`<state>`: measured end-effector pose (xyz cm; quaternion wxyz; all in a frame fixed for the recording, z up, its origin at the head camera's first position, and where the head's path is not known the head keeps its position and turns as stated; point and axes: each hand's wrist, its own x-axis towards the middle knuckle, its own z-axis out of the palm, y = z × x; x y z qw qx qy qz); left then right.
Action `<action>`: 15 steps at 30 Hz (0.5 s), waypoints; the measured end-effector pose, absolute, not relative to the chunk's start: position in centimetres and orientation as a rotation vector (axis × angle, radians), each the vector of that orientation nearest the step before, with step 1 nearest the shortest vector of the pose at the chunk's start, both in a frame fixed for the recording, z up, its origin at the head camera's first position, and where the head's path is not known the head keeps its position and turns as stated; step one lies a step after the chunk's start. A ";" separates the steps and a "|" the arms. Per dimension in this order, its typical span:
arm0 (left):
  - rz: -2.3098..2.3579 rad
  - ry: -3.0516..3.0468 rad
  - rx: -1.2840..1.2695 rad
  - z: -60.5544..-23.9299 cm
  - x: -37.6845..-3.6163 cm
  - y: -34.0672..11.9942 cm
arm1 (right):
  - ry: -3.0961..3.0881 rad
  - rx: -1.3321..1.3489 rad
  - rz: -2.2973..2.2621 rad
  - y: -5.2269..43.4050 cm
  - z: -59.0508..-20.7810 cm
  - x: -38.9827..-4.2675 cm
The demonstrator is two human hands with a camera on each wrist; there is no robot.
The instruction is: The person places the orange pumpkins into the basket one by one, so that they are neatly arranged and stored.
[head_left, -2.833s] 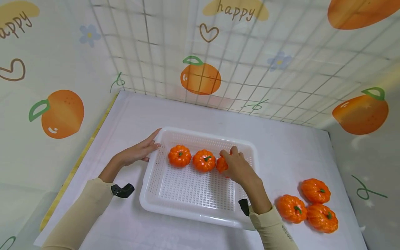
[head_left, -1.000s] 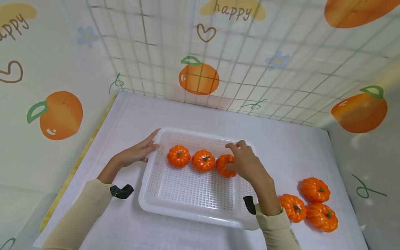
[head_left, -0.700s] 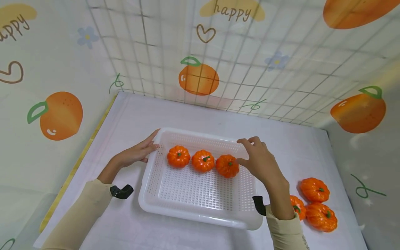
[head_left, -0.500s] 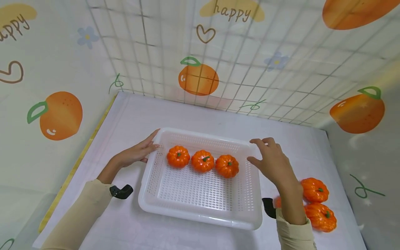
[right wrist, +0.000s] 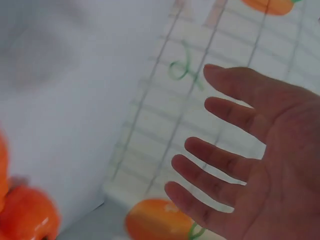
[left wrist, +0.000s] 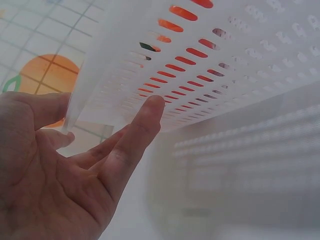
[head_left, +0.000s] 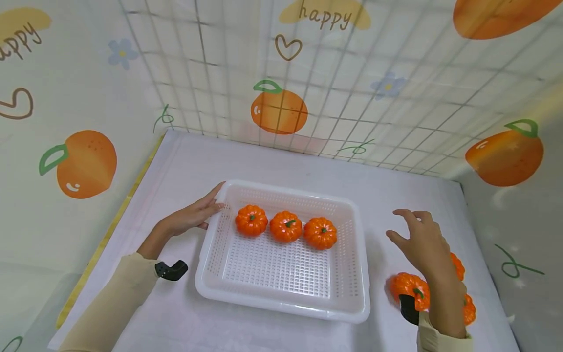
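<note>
My left hand (head_left: 191,217) holds the left rim of a white perforated plastic basket (head_left: 281,312). In the left wrist view the thumb of the left hand (left wrist: 65,185) passes behind the rim, while fingers touch the outer wall. Three small orange pumpkins with green stems lie in a row inside: the left pumpkin (head_left: 251,220), middle pumpkin (head_left: 285,227) and right pumpkin (head_left: 320,233). My right hand (head_left: 424,244) hovers right of the basket, spread and holding nothing. Beneath its forearm lie more pumpkins, a near one (head_left: 406,287) and two partly hidden ones.
The basket stands on a white-covered table (head_left: 281,156). A wire grid (head_left: 347,88) behind a printed sheet rises at the back. Printed walls flank the left and right sides, and yellow tape (head_left: 110,230) runs along the left table edge.
My right hand has let go of the right pumpkin in the basket and moved right, out over the pumpkins beside it. The left hand has stayed on the rim.
</note>
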<state>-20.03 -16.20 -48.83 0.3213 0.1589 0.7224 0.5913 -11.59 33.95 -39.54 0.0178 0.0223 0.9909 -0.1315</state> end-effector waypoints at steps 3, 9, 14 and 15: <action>1.555 1.895 0.419 -48.8 -20.0 -16.1 | 3.048 0.186 -0.391 36.0 -40.3 -10.8; 1.551 1.894 0.416 -49.0 -20.1 -16.2 | 2.909 0.509 -0.349 40.6 -42.3 -9.4; 1.550 1.896 0.421 -49.2 -20.2 -16.2 | 2.789 0.690 -0.363 43.4 -43.9 -8.9; 1.552 1.896 0.421 -49.2 -20.2 -16.3 | 2.778 0.716 -0.365 43.7 -44.1 -8.9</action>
